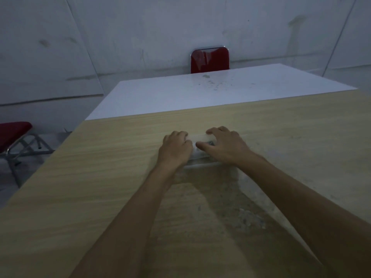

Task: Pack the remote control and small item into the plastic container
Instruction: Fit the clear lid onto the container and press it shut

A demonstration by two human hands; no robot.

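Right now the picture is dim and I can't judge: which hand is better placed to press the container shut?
Probably the right hand: it lies across the top of the plastic container, thumb over its middle. The left hand only covers the left end. Whether a lid is on is unclear.

A plastic container (pixel 201 146) sits on the table (pixel 120 157), between 2 hands.

I see both bare hands pressed on a small translucent plastic container (pixel 201 146) on the pale wood-grain table (pixel 100 177). My left hand (pixel 175 148) covers its left end, my right hand (pixel 223 146) its right. Beyond lie a white tabletop (pixel 180 93) and a red chair back (pixel 209 60).
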